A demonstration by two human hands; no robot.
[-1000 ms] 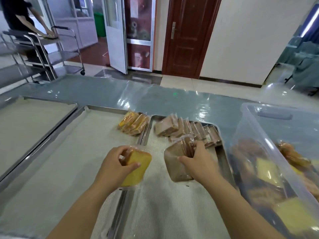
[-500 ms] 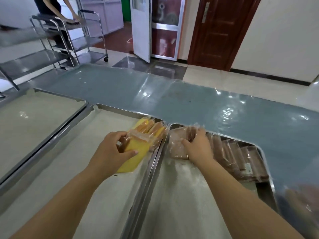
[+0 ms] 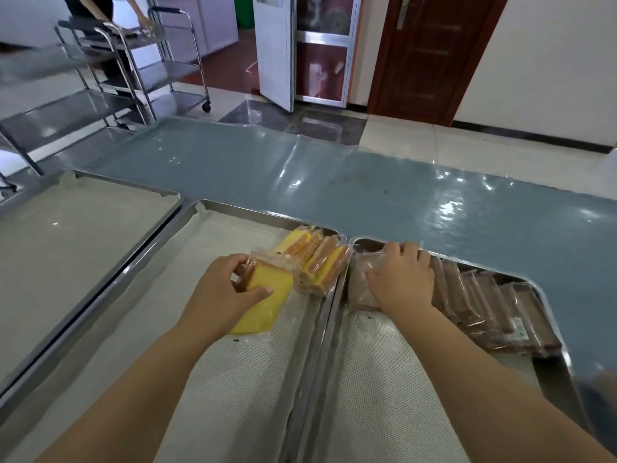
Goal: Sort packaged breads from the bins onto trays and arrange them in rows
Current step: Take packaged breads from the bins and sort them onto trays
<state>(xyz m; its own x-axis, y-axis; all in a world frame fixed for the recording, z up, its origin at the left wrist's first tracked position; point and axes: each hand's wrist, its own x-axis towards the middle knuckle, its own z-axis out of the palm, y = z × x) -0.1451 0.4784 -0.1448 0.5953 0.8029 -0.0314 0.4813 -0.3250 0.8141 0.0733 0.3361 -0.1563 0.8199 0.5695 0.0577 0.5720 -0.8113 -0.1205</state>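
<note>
My left hand (image 3: 222, 294) grips a wrapped yellow bread (image 3: 265, 297) low over the middle tray (image 3: 207, 208), just left of a short row of yellow breads (image 3: 320, 262) at that tray's far right corner. My right hand (image 3: 402, 279) lies on a wrapped brown bread (image 3: 359, 284) at the left end of a row of brown breads (image 3: 490, 307) in the right tray (image 3: 551, 315). The fingers curl over the pack's top edge and hide most of it.
A third lined tray (image 3: 83, 222) lies at the left. Behind the trays runs a blue table surface (image 3: 334, 192) under shiny film. A steel trolley (image 3: 133, 71) stands at the far left with a person beside it. The bin's blurred edge (image 3: 601, 385) shows at the right.
Both hands carried their breads forward from near the bin to the far ends of the trays. The view swung left, and the bin slid almost out of frame.
</note>
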